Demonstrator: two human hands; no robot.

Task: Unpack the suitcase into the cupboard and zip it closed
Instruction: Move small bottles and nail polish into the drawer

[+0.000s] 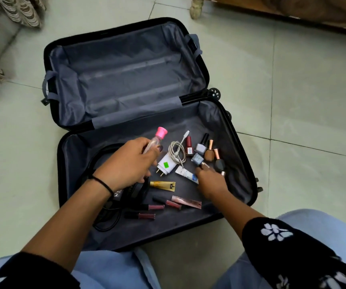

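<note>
The suitcase (220, 126) lies open in 2 halves on the tiled floor (293, 90), the far half bare. In the near half, the left hand (126, 161) is curled around a clear bottle with a pink cap (157, 136), lifted above the white charger (167, 164). The right hand (210, 182) reaches a blue nail polish bottle (197, 158), fingertips touching it; whether they grip cannot be told
</note>
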